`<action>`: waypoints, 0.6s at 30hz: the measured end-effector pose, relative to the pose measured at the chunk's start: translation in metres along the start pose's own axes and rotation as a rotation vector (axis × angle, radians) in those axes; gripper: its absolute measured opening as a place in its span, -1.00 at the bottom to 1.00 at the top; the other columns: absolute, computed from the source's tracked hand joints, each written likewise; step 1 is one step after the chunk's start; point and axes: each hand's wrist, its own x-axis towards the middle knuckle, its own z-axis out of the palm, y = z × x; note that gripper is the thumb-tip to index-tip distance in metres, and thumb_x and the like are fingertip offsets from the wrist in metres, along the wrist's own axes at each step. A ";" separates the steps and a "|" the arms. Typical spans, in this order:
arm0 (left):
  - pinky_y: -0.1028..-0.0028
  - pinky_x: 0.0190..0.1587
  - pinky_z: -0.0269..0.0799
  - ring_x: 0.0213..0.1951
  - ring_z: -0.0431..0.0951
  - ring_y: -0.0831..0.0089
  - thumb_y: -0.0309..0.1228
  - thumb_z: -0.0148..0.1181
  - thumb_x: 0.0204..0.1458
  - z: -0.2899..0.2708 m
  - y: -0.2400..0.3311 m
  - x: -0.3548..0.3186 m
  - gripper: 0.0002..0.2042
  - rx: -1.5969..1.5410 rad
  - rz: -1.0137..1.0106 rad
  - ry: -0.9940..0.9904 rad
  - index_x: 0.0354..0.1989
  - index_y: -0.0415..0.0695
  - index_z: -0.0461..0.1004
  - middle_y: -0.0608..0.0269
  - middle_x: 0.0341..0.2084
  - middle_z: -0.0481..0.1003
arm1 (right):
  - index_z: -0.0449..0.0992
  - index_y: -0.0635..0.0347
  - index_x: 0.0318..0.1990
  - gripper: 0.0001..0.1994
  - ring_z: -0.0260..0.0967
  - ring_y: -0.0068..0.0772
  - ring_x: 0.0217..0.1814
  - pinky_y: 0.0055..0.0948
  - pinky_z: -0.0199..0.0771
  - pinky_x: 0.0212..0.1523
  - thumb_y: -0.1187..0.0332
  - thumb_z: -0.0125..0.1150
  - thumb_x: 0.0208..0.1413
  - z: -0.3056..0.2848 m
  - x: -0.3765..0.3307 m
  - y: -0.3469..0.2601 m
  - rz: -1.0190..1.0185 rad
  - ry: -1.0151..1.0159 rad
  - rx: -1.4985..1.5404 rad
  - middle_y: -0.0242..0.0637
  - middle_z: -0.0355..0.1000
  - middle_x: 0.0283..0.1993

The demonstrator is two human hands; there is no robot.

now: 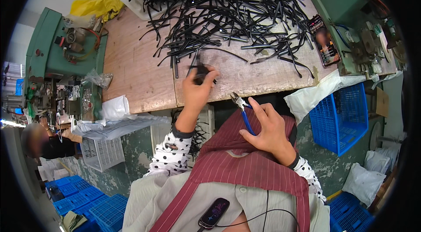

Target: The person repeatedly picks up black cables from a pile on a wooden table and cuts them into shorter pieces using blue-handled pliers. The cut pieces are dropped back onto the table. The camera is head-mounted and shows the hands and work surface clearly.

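Note:
My left hand (pixel 197 89) is above the table's front edge, closed round several dark pieces (pixel 201 74) blurred by motion; they look like black eyeglass temples. My right hand (pixel 267 129), just off the edge, grips diagonal cutters (pixel 246 120) by their blue handles. Their metal jaws point up towards the edge, apart from the pieces in my left hand. Beyond both hands, a big heap of slim black eyeglass temples (pixel 219 17) spreads over the wooden table (pixel 131 65), with single ones strewn along its near side.
Green machines (pixel 48 48) flank the table; a phone (pixel 324 41) leans by the right-hand machine (pixel 351 8). A blue crate (pixel 340 120) sits below right, and a white crate (pixel 103 151) below left. Blue crates (pixel 83 197) stand on the floor. Another person (pixel 52 142) is at far left.

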 end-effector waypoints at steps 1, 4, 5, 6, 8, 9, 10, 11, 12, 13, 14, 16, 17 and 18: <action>0.64 -0.41 0.42 -0.50 0.53 0.68 -0.44 0.30 0.14 0.005 -0.004 0.003 -0.89 0.167 -0.048 0.018 -0.23 -0.20 0.57 0.37 -0.43 0.65 | 0.35 0.06 0.33 -0.08 0.37 -0.22 -0.29 -0.31 0.46 -0.31 0.18 0.57 -0.35 0.000 0.000 0.000 0.002 -0.003 0.008 -0.23 0.33 -0.25; 0.60 -0.53 0.30 -0.62 0.36 0.64 -0.33 0.18 0.26 0.001 0.000 -0.001 -0.84 -0.378 -0.125 -0.049 -0.26 -0.14 0.40 0.29 -0.50 0.51 | 0.35 0.11 0.33 -0.07 0.35 -0.22 -0.32 -0.32 0.43 -0.30 0.20 0.58 -0.36 0.000 -0.001 -0.002 -0.002 -0.006 0.036 -0.22 0.33 -0.24; 0.59 -0.55 0.27 -0.63 0.31 0.64 -0.31 0.14 0.30 -0.001 0.007 -0.002 -0.82 -0.558 -0.159 -0.083 -0.30 -0.12 0.36 0.30 -0.51 0.46 | 0.35 0.12 0.33 -0.07 0.35 -0.22 -0.32 -0.32 0.42 -0.30 0.21 0.58 -0.36 -0.001 0.001 -0.002 -0.008 -0.002 0.047 -0.21 0.33 -0.24; 0.53 -0.52 0.25 -0.65 0.22 0.60 -0.22 0.07 0.34 -0.004 0.012 -0.005 -0.77 -0.568 -0.105 -0.150 -0.31 -0.06 0.31 0.38 -0.56 0.32 | 0.35 0.12 0.33 -0.07 0.35 -0.22 -0.32 -0.32 0.42 -0.31 0.21 0.58 -0.36 -0.001 0.002 -0.003 -0.015 0.002 0.058 -0.21 0.33 -0.25; 0.51 -0.49 0.24 -0.65 0.21 0.61 -0.14 0.03 0.34 -0.005 0.015 -0.009 -0.75 -0.690 -0.050 -0.197 -0.28 -0.04 0.30 0.39 -0.57 0.30 | 0.35 0.13 0.33 -0.07 0.35 -0.22 -0.31 -0.32 0.42 -0.30 0.21 0.58 -0.35 -0.002 0.005 -0.008 -0.025 -0.020 0.109 -0.21 0.33 -0.25; 0.50 -0.48 0.24 -0.65 0.20 0.61 -0.10 0.01 0.35 -0.004 0.018 -0.011 -0.73 -0.750 -0.022 -0.221 -0.26 -0.03 0.29 0.40 -0.58 0.28 | 0.34 0.14 0.33 -0.08 0.35 -0.23 -0.31 -0.32 0.42 -0.30 0.22 0.57 -0.34 -0.002 0.006 -0.010 -0.030 -0.031 0.135 -0.21 0.33 -0.25; 0.49 -0.44 0.24 -0.66 0.17 0.61 -0.04 -0.04 0.35 -0.001 0.025 -0.014 -0.69 -0.711 0.026 -0.226 -0.26 -0.02 0.28 0.42 -0.60 0.23 | 0.34 0.15 0.34 -0.08 0.35 -0.23 -0.31 -0.32 0.41 -0.30 0.21 0.57 -0.33 -0.001 0.006 -0.012 -0.043 -0.031 0.149 -0.20 0.34 -0.25; 0.49 -0.44 0.28 -0.66 0.19 0.61 -0.05 0.01 0.33 0.000 0.028 -0.016 -0.68 -0.723 0.058 -0.223 -0.28 -0.05 0.28 0.39 -0.60 0.25 | 0.34 0.14 0.33 -0.08 0.37 -0.22 -0.30 -0.32 0.44 -0.28 0.19 0.57 -0.32 -0.001 0.008 -0.014 -0.036 -0.046 0.154 -0.20 0.34 -0.23; 0.49 -0.45 0.32 -0.66 0.21 0.60 -0.06 0.05 0.31 0.000 0.029 -0.018 -0.67 -0.735 0.090 -0.221 -0.30 -0.08 0.28 0.35 -0.60 0.27 | 0.35 0.13 0.33 -0.09 0.39 -0.21 -0.28 -0.31 0.47 -0.27 0.17 0.57 -0.31 -0.002 0.009 -0.017 -0.027 -0.061 0.159 -0.20 0.35 -0.21; 0.48 -0.45 0.37 -0.67 0.22 0.59 -0.07 0.10 0.29 0.001 0.031 -0.020 -0.66 -0.748 0.122 -0.217 -0.32 -0.10 0.29 0.31 -0.60 0.29 | 0.35 0.12 0.33 -0.09 0.42 -0.20 -0.27 -0.30 0.49 -0.25 0.15 0.57 -0.30 -0.003 0.010 -0.020 -0.019 -0.078 0.164 -0.20 0.35 -0.19; 0.51 -0.46 0.36 -0.66 0.23 0.58 -0.07 0.13 0.27 0.002 0.036 -0.024 -0.65 -0.760 0.130 -0.221 -0.30 -0.12 0.29 0.29 -0.61 0.30 | 0.34 0.13 0.33 -0.09 0.43 -0.19 -0.26 -0.30 0.50 -0.25 0.14 0.57 -0.29 -0.003 0.011 -0.021 -0.026 -0.086 0.167 -0.19 0.35 -0.19; 0.49 -0.38 0.35 -0.65 0.20 0.60 -0.04 0.07 0.29 0.005 0.045 -0.029 -0.67 -0.620 0.196 -0.192 -0.28 -0.06 0.28 0.36 -0.60 0.26 | 0.33 0.17 0.35 -0.07 0.39 -0.20 -0.28 -0.31 0.46 -0.25 0.16 0.56 -0.30 -0.001 0.011 -0.020 -0.032 -0.079 0.189 -0.18 0.35 -0.23; 0.48 -0.34 0.35 -0.65 0.18 0.61 -0.03 0.03 0.31 0.007 0.048 -0.032 -0.67 -0.550 0.228 -0.178 -0.27 -0.04 0.27 0.40 -0.60 0.24 | 0.32 0.19 0.35 -0.06 0.38 -0.20 -0.29 -0.32 0.44 -0.26 0.17 0.56 -0.30 0.000 0.010 -0.020 -0.035 -0.075 0.199 -0.18 0.34 -0.25; 0.47 -0.30 0.39 -0.64 0.20 0.61 -0.02 0.06 0.29 0.007 0.047 -0.034 -0.66 -0.540 0.231 -0.143 -0.27 -0.06 0.27 0.37 -0.59 0.25 | 0.32 0.20 0.36 -0.07 0.38 -0.20 -0.29 -0.32 0.45 -0.25 0.17 0.56 -0.29 -0.001 0.010 -0.021 -0.032 -0.083 0.198 -0.18 0.34 -0.25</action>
